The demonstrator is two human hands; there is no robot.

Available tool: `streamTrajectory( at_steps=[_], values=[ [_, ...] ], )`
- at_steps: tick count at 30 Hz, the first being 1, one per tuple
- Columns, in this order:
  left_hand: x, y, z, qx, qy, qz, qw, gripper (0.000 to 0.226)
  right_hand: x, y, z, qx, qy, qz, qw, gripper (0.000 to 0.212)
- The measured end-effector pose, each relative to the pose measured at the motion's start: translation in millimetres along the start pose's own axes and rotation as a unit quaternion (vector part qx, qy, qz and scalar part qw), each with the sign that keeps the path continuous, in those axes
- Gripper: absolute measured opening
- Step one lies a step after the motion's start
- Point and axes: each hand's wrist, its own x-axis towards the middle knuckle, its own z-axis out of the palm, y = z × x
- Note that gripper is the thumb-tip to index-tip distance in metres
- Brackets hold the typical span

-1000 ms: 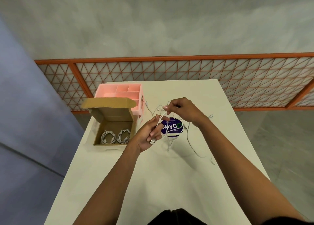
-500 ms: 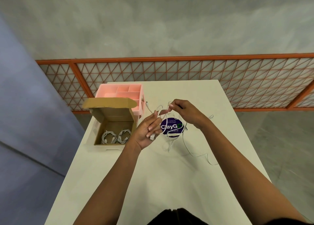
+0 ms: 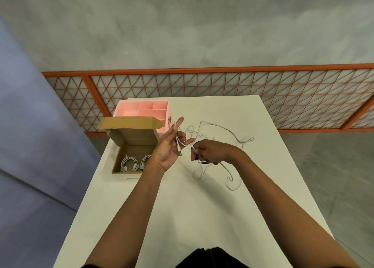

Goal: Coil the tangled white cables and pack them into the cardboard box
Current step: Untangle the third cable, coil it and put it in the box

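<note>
Over the table [image 3: 202,217] the right hand [image 3: 210,151] has dropped, pinching the white cable [image 3: 179,150] — the left hand [image 3: 169,146] grips its plug end; coiling likely starts.

**Cable Held Between Both Hands**

The left hand [image 3: 169,148], palm up, holds the plug end of a thin white cable [image 3: 178,146] across its fingers. The right hand [image 3: 209,151] pinches the same cable just beside it. The remaining length lies in loose loops on the white surface [image 3: 182,211]. An open brown cardboard box [image 3: 131,137] at the left contains two coiled white cables [image 3: 128,164]. A pink plastic compartment tray [image 3: 129,110] stands behind the box.
</note>
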Motion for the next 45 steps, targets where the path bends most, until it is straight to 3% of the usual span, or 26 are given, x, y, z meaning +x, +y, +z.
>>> streamTrajectory(
  at_steps=[5,8,12,18,24,28,32,38,45],
  values=[
    [5,-3,-9,0.014,0.035,0.02,0.999,0.061,-8,-12,-4,-0.037,-0.049,-0.01,0.998,0.031],
    [7,-7,-10,0.121,0.062,0.016,0.991,0.048,-12,-18,-9,-0.061,-0.055,-0.022,0.996,0.033],
    [7,-14,-10,0.269,0.063,0.0,0.961,0.044,-15,-26,-21,-0.086,0.006,-0.06,0.994,0.04],
    [-3,-17,9,0.302,-0.022,-0.084,0.949,0.033,-9,-20,-36,-0.054,0.139,-0.09,0.985,0.04],
    [-12,-21,9,0.188,-0.077,-0.108,0.973,0.031,-5,-5,-46,0.039,0.201,-0.093,0.974,0.039],
    [-17,-18,13,0.126,-0.124,-0.114,0.978,0.037,-3,4,-43,0.109,0.219,-0.095,0.965,0.027],
    [-15,-19,3,0.03,-0.153,-0.118,0.981,0.025,-11,4,-39,0.149,0.164,-0.09,0.971,0.024],
    [-10,-15,-7,-0.017,-0.183,-0.118,0.976,0.019,-17,7,-30,0.222,0.032,-0.068,0.972,0.058],
    [-11,-10,-5,-0.046,-0.17,-0.13,0.976,0.019,-10,11,-28,0.268,0.052,-0.057,0.96,0.049]
  ],
)
